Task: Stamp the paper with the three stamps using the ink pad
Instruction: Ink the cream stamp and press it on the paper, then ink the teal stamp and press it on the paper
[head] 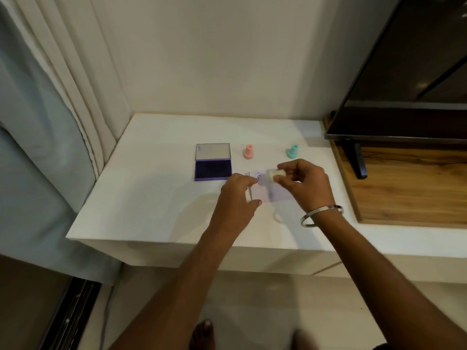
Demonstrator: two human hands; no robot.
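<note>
- Head view: white table (151, 210) set in a corner, cream wall behind, pale curtain (38, 122) at left.
- Ink pad (213, 162) lies open toward the back of the table; lid up, dark purple pad facing the camera.
- Pink stamp (248, 152) stands upright just right of the ink pad, apart from it.
- Teal stamp (292, 151) stands upright further right, well apart from the pink one.
- Paper (267, 192) lies flat in front of the stamps, white on white (edges hard to trace); one small round purple mark (258, 175) shows near its far left part.
- Left hand (237, 198) rests on the left part of the paper, fingers bent down onto it, thumb out toward the near edge; it presses rather than grips.
- Right hand (307, 184) holds the pale yellow stamp (275, 175) pinched at the fingertips, tipped sideways just above the paper, right beside the purple mark (motion blur hides which end faces the sheet).
- Silver bangle (321, 215) circles the right wrist.
- Dark television (404, 72) stands at right on a wooden top (404, 188), one black foot (357, 160) visible.
- Bare feet (202, 334) on the floor at the bottom edge.
</note>
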